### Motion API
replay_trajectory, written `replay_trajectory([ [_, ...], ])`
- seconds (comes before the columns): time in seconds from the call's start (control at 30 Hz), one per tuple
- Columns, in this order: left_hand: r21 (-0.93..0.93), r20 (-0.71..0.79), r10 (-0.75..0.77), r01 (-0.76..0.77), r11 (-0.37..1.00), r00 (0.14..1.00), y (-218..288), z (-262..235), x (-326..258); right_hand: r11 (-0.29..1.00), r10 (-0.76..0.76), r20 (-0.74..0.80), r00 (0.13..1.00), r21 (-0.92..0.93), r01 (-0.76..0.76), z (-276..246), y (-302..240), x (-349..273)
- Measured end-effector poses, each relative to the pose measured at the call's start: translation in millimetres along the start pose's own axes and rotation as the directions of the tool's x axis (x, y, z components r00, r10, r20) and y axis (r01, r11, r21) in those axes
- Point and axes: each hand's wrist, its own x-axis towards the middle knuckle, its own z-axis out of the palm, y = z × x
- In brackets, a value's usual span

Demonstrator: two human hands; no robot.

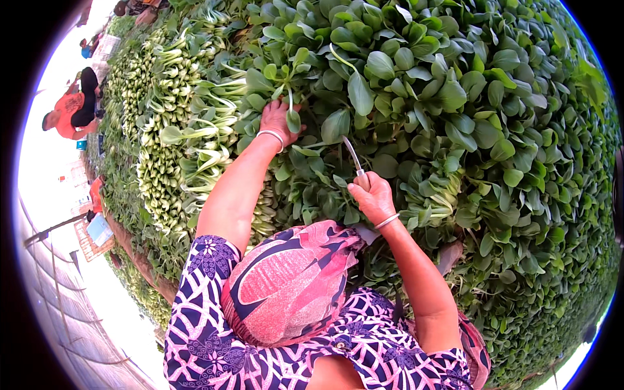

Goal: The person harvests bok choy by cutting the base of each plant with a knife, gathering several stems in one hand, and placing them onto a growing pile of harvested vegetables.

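Note:
My left hand [281, 121] reaches among bok choy leaves, its fingers spread and partly covered. A small bok choy plant [286, 80] lies over the fingers, one of its leaves hanging across the back of the hand. Closer to me, my right hand [374, 199] is closed round the handle of a knife [353, 155]. Its slim, curved blade points up and away from me, its tip beside a broad green leaf [335, 126]. What lies under the left palm is hidden.
Cut bok choy [162, 153] with pale stems lies in rows to the left. Dense standing bok choy [507, 130] fills the right. Near my right forearm is a pale-stemmed clump [442, 198]. A person in an orange shirt [68, 109] is at the far left, near white crates [109, 47].

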Motion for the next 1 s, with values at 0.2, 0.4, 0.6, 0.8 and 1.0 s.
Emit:
replay_trajectory([
  [0.2,-0.355,0.029,-0.090,0.095,0.930,0.996,-21,32,-21,0.989,-0.109,0.041,0.993,-0.093,0.112,24,8,18],
  [0.4,-0.337,0.002,-0.146,0.139,0.931,0.989,-5,17,-12,0.962,-0.102,-0.007,0.995,-0.255,0.097,37,1,52],
  [0.6,-0.195,0.126,-0.402,0.420,0.887,0.907,6,-8,25,0.956,0.075,0.061,0.995,-0.287,-0.055,42,13,71],
  [0.8,-0.349,0.163,-0.622,0.634,0.689,0.766,-16,14,38,0.957,0.019,0.104,0.994,-0.291,0.012,49,4,80],
  [1.0,-0.517,0.085,-0.631,0.575,0.634,0.772,-34,43,32,0.880,-0.399,0.034,0.916,-0.268,0.393,68,-1,110],
])
